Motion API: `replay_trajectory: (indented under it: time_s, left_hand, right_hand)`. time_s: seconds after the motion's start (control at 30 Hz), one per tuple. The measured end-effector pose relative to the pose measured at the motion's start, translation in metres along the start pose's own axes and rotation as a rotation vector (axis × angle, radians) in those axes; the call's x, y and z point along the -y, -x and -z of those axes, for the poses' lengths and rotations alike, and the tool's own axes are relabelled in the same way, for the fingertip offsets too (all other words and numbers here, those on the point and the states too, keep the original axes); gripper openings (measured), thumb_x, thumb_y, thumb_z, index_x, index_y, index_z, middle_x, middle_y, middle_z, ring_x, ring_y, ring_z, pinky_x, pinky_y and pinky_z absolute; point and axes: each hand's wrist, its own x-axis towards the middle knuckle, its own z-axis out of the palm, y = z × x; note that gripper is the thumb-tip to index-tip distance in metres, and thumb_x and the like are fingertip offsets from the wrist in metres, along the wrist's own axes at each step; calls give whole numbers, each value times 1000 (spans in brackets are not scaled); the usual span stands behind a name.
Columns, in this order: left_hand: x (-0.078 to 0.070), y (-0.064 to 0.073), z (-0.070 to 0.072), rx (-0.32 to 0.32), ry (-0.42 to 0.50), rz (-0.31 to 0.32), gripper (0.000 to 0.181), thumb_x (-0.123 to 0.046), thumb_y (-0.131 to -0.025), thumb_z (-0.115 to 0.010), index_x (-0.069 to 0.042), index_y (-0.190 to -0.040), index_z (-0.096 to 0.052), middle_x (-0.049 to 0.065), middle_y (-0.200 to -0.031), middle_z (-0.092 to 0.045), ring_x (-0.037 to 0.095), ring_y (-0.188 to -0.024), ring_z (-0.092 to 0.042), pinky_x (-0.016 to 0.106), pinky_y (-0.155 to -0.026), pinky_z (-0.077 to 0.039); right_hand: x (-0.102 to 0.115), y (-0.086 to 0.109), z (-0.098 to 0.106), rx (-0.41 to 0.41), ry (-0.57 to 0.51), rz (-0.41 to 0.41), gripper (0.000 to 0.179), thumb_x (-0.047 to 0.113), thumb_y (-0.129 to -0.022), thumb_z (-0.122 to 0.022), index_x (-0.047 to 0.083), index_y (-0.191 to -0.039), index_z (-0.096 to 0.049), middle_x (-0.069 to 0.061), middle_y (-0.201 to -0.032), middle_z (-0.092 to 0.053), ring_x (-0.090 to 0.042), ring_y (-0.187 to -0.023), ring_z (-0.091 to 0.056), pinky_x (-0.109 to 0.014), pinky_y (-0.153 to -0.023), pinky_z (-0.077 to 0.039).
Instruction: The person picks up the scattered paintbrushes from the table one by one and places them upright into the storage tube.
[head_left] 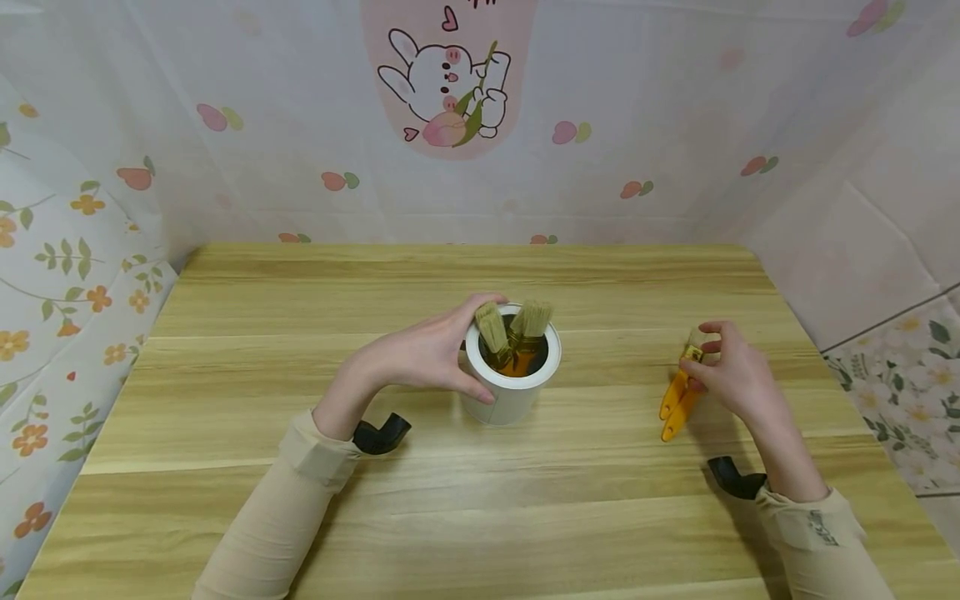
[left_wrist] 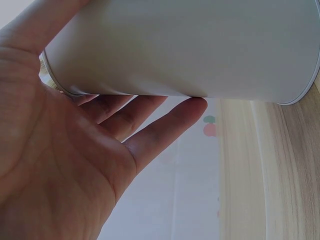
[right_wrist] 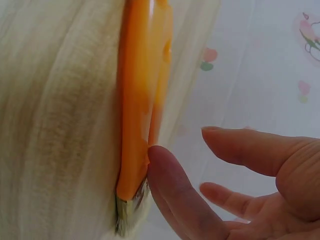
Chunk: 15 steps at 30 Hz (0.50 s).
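In the head view, my left hand (head_left: 420,352) holds a white can (head_left: 498,410) that stands upright on the table. Thumb and fingers spread around its side, and the left wrist view shows the fingertips against the pale can wall (left_wrist: 200,50). Several paintbrushes (head_left: 536,319) stand in it, bristles up, with some orange handle visible inside. To the right, my right hand (head_left: 735,371) is over two orange-handled paintbrushes (head_left: 678,408) lying close together. In the right wrist view, one fingertip (right_wrist: 167,162) meets the orange brush (right_wrist: 137,100); the other fingers are apart from it.
The wooden table (head_left: 420,517) has a patterned cloth backdrop (head_left: 285,108) along its far side. Flowered cloth (head_left: 67,317) hangs at the left. A black curved piece (head_left: 382,434) sits at the left wrist, and a similar black piece (head_left: 735,478) at the right.
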Motion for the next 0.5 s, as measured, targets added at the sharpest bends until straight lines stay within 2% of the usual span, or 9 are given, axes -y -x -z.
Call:
replay_trajectory:
  time_s: [0.2,0.27,0.4,0.5]
  left_hand:
    - [-1,0,0,7,-2,5,118,-40,-73,-94,-24,-161,-16,3,-152,-47,24,-132,-55,48,-111,-46]
    - [-2,0,0,7,-2,7,119,-40,-73,-94,-24,-161,-16,3,-152,-47,24,-133,-55,48,-111,-46]
    - [-1,0,0,6,-4,9,118,-41,-73,-94,-26,-161,-16,3,-152,-47,24,-133,-55,48,-111,-46]
    - [-1,0,0,6,-2,12,118,-41,-73,-94,-28,-160,-16,2,-152,-47,23,-134,-54,48,-112,-46]
  right_hand:
    - [-3,-4,-3,7,34,-20,79,17,-96,-69,-12,-154,-23,-47,-142,-40,-36,-87,-76,-46,-75,-61]
    - [-3,-4,-5,-7,53,-12,81,17,-94,-72,-12,-153,-25,-48,-141,-41,-41,-92,-74,-50,-79,-60]
    - [-3,-5,-8,-37,107,8,86,19,-88,-79,-13,-151,-29,-47,-140,-43,-56,-113,-59,-64,-92,-48]
    - [-4,-7,-11,-55,138,28,87,18,-86,-81,-13,-150,-31,-47,-138,-44,-61,-119,-47,-69,-94,-42]
